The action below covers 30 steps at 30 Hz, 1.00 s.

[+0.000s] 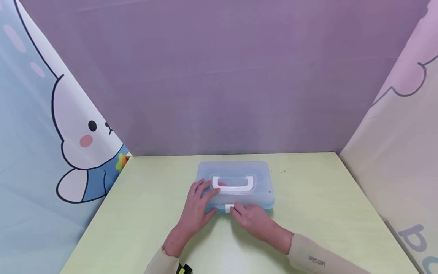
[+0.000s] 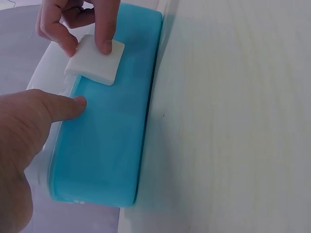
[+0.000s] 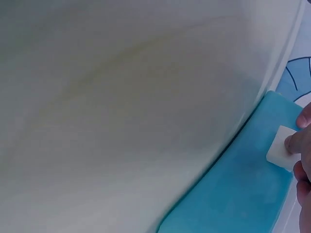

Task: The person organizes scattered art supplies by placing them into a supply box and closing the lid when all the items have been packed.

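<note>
A plastic storage box [image 1: 236,167] with a translucent bluish lid and a teal base [image 2: 104,145] sits closed on the table. On top of the lid is a white carry handle [image 1: 236,188]. A white latch [image 2: 97,60] is at the middle of the front side. My left hand [image 1: 195,209] rests on the lid's left part with fingers spread, its thumb [image 2: 68,108] against the front edge beside the latch. With thumb and finger, my right hand [image 1: 252,219] pinches the latch, which also shows in the right wrist view. Something pink shows faintly through the lid.
The pale yellow-green table [image 1: 325,213] extends around the box. Behind it hangs a purple backdrop [image 1: 236,76]. A curtain [image 1: 30,171] with a cartoon rabbit borders the left side, and another printed curtain [image 1: 393,152] the right.
</note>
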### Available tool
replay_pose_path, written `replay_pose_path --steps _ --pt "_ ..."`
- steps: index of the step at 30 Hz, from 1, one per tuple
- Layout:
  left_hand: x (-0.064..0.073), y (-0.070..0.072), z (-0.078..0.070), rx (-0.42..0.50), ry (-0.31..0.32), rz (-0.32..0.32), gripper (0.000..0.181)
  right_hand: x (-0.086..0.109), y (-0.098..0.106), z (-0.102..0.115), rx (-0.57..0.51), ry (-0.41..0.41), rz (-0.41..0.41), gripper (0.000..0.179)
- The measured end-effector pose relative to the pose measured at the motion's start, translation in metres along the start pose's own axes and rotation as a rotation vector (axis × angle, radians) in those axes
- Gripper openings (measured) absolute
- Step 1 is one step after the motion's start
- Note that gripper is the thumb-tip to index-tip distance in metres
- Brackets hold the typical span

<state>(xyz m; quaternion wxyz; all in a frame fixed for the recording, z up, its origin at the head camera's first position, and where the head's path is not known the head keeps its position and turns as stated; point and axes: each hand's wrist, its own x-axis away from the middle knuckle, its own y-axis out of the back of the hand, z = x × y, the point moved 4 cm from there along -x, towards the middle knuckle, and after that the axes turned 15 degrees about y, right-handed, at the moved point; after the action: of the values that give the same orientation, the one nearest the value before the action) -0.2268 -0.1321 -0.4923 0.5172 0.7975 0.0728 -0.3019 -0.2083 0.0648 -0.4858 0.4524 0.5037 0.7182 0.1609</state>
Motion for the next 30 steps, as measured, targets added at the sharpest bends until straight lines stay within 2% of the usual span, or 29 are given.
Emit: replay_pose_path --steps 6,12,16,19,22,26,30 --pt "0.001 0.002 0.0 -0.005 -0.005 -0.032 0.066 -0.002 -0.012 0.001 -0.04 -0.045 0.081 0.047" --pt "0.001 0.001 0.002 -0.033 -0.013 -0.021 0.066 -0.006 -0.009 0.001 -0.048 -0.104 0.135 0.02" --pt "-0.001 0.001 0.003 -0.042 -0.018 -0.009 0.067 -0.007 -0.006 -0.003 -0.049 -0.162 0.128 0.003" --pt "-0.001 0.001 0.004 -0.024 -0.017 -0.01 0.068 -0.007 0.001 -0.008 -0.059 -0.227 0.088 0.011" --pt "0.0 0.005 0.004 -0.017 0.008 -0.028 0.068 -0.007 0.013 -0.015 -0.089 -0.308 0.058 0.017" --pt "-0.001 0.012 0.004 -0.047 0.07 -0.04 0.067 -0.008 0.031 -0.03 -0.115 -0.442 0.062 0.016" --pt "-0.01 0.022 -0.002 -0.11 0.141 -0.014 0.067 -0.007 0.054 -0.05 -0.091 -0.559 0.027 0.023"
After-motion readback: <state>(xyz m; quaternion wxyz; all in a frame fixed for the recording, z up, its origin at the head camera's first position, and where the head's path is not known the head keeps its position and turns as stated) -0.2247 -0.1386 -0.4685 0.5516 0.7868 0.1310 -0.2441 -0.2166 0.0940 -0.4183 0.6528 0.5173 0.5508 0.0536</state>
